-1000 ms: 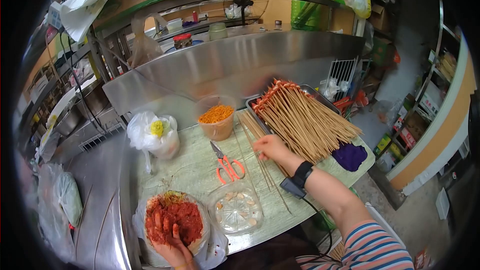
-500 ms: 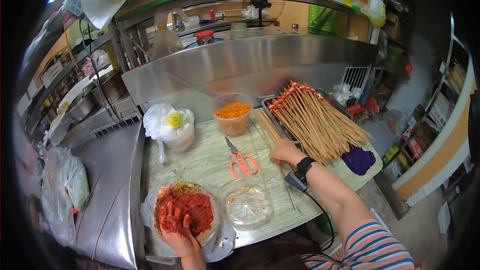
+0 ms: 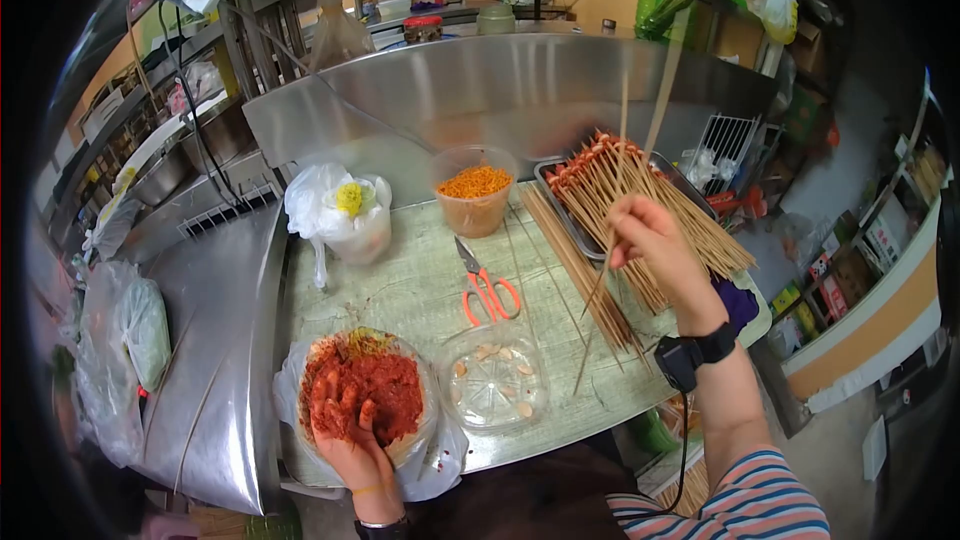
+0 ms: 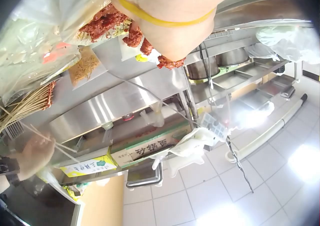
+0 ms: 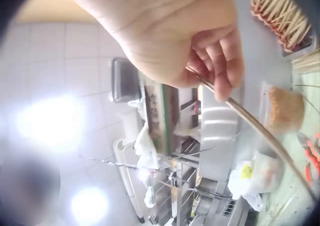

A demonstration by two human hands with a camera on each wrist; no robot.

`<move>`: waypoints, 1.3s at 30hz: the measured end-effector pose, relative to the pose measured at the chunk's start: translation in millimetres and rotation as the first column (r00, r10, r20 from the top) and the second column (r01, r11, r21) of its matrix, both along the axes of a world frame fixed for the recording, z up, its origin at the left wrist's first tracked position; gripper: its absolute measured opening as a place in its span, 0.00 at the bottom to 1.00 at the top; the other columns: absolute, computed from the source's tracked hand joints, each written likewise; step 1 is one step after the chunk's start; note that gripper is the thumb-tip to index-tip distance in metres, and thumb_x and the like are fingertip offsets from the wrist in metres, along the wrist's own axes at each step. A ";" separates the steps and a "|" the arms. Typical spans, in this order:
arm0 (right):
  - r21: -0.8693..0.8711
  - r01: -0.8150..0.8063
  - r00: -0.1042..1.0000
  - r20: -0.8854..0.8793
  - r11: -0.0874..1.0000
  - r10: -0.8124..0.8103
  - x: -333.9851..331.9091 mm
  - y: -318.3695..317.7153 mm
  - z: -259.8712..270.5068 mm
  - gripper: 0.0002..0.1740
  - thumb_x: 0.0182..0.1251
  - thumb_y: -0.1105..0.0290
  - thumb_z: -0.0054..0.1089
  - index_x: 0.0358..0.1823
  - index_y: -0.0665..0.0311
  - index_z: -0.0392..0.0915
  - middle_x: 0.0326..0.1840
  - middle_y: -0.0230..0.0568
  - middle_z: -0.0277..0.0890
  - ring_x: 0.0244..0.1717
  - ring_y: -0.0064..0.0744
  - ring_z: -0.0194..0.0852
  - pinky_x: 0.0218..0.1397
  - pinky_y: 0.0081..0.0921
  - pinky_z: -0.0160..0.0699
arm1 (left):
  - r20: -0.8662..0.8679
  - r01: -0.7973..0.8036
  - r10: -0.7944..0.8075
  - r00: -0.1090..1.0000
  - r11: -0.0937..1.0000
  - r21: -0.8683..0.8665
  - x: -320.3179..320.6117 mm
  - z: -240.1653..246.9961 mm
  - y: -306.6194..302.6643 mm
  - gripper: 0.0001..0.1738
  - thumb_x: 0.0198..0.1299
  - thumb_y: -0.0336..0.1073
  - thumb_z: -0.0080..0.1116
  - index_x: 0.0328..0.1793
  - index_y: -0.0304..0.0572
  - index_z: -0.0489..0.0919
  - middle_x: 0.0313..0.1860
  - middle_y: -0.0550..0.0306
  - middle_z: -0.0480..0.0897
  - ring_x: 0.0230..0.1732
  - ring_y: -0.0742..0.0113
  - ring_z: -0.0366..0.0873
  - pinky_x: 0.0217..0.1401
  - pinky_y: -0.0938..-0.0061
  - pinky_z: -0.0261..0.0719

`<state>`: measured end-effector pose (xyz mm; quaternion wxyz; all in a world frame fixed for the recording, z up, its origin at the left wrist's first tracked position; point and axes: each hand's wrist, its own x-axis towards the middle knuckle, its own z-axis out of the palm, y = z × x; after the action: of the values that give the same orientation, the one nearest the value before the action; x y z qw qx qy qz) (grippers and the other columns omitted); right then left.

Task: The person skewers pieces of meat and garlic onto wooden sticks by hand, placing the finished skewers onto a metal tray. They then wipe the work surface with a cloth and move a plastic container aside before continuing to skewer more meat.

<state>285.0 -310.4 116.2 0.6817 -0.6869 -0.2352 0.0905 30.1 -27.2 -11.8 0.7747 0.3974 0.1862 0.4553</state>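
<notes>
The right hand (image 3: 650,240) is raised above the table and pinches thin wooden sticks (image 3: 598,285) between thumb and fingers; in the right wrist view the sticks (image 5: 260,128) run down from the pinch of the hand (image 5: 215,56). Below and beside it lies a bundle of bare sticks (image 3: 570,260), next to a metal tray heaped with skewers (image 3: 640,210) whose far ends carry reddish pieces. The left hand (image 3: 345,430) rests in a bowl of red paste (image 3: 395,390), its fingers coated and curved around some of the paste. The left wrist view shows red paste on those fingertips (image 4: 171,62).
Orange-handled scissors (image 3: 487,292), a clear tray with pale pieces (image 3: 490,385), a tub of orange shreds (image 3: 475,202) and a white bag (image 3: 340,215) stand on the table. A purple cloth (image 3: 738,305) lies at the right edge, and a steel panel (image 3: 480,100) rises behind.
The right hand has lifted from the bare stick bundle with sticks pinched in it. The left hand has stayed in the red paste. The head view has shifted slightly.
</notes>
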 end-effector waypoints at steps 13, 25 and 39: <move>-0.131 0.120 0.868 0.494 0.984 -0.040 -46.8 10.2 -88.5 0.06 0.68 0.77 0.55 0.43 0.70 0.71 0.34 0.43 0.75 0.27 0.28 0.80 0.28 0.22 0.78 | -0.020 -0.029 0.030 0.999 0.999 0.023 -1.0 -6.5 2.5 0.21 0.70 0.35 0.49 0.68 0.43 0.68 0.66 0.56 0.73 0.60 0.65 0.75 0.49 0.74 0.81; 0.127 -0.004 0.958 0.285 0.992 -0.033 -85.1 -5.5 -40.2 0.08 0.71 0.75 0.49 0.39 0.72 0.75 0.37 0.42 0.72 0.29 0.30 0.79 0.38 0.24 0.78 | 0.018 -0.015 0.015 1.000 1.000 -0.008 -0.5 -2.4 2.9 0.21 0.70 0.33 0.49 0.67 0.39 0.68 0.66 0.49 0.73 0.58 0.62 0.77 0.50 0.70 0.81; -0.254 -0.240 0.894 0.318 0.937 0.316 -101.7 22.1 -70.0 0.09 0.69 0.72 0.50 0.36 0.68 0.78 0.36 0.40 0.70 0.35 0.28 0.76 0.40 0.23 0.74 | -0.520 0.106 0.127 0.845 0.913 0.394 -54.9 19.9 48.9 0.12 0.61 0.26 0.61 0.50 0.29 0.81 0.44 0.56 0.84 0.41 0.72 0.80 0.46 0.80 0.77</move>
<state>183.3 -288.3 46.2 0.5322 -0.7185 -0.4394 0.0864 -24.9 21.7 8.1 0.5889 0.6600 0.2977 0.3591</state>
